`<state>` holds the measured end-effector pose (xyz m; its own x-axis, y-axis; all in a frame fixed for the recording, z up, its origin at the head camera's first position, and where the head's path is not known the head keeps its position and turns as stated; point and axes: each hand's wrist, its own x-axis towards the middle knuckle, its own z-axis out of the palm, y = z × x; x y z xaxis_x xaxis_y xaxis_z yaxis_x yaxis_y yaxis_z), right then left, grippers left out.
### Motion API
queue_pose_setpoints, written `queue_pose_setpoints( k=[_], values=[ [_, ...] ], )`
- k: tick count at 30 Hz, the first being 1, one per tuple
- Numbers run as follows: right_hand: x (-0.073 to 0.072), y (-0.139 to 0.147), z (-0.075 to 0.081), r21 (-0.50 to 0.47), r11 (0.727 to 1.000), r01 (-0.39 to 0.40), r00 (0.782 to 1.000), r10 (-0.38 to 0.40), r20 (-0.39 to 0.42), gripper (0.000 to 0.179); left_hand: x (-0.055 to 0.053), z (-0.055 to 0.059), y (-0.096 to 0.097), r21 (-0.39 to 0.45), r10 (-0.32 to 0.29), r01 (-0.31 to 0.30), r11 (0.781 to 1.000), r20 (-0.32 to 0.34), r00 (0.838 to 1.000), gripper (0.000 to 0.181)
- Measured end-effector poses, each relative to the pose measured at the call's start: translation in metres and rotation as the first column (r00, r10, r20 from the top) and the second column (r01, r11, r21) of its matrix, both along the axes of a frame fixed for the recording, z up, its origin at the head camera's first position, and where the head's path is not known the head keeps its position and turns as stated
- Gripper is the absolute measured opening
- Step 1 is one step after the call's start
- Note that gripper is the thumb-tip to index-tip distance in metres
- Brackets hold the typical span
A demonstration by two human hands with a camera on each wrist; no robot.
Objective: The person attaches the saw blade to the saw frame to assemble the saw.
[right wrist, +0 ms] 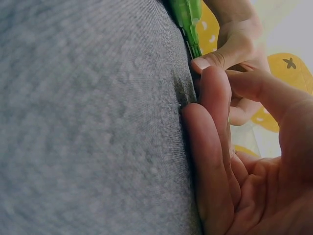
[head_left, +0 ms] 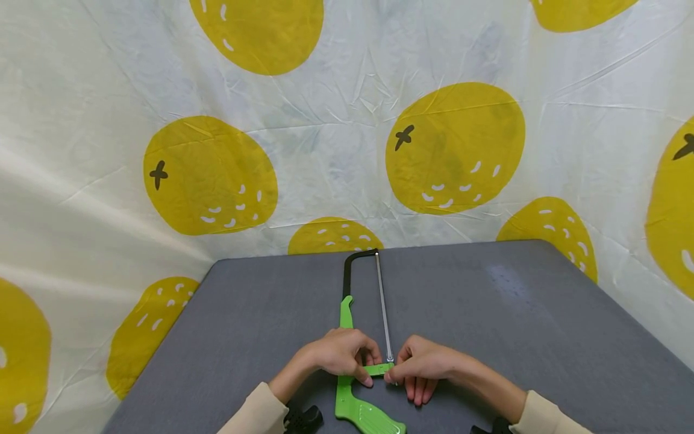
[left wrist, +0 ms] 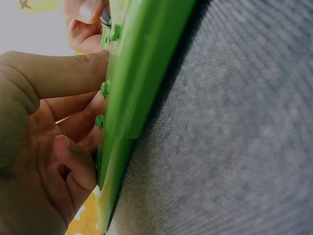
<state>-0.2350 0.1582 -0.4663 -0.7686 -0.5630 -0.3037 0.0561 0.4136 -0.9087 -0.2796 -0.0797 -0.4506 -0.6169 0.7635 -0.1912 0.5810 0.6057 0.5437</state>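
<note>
A hacksaw lies on the table in the head view, with its green handle [head_left: 374,419] near me, its black bow frame [head_left: 347,280] pointing away and its silver blade [head_left: 383,307] along the right side. My left hand [head_left: 341,352] grips the green cross arm [head_left: 376,369] between thumb and fingers. At that arm's right end, by the blade's near end, my right hand [head_left: 425,361] pinches with thumb and index finger; the small metal end piece there is mostly hidden. In the left wrist view the green frame [left wrist: 146,63] stands close beside the left thumb.
The grey cloth-covered table [head_left: 260,301] reaches back to a white curtain [head_left: 331,163] printed with yellow fruit, which also hangs at both sides. Black wrist gear [head_left: 305,419] shows below the left sleeve.
</note>
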Motion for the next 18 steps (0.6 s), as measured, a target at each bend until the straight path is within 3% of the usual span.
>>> queue_pose_setpoints(
  k=[18],
  values=[
    [-0.0041,0.0023,-0.0016,-0.043,0.998,-0.048,0.998,0.050,0.030,0.024,0.0011,0.0008,0.0010,-0.002,0.002,-0.002,1.000,-0.013,1.000,0.023]
  ],
)
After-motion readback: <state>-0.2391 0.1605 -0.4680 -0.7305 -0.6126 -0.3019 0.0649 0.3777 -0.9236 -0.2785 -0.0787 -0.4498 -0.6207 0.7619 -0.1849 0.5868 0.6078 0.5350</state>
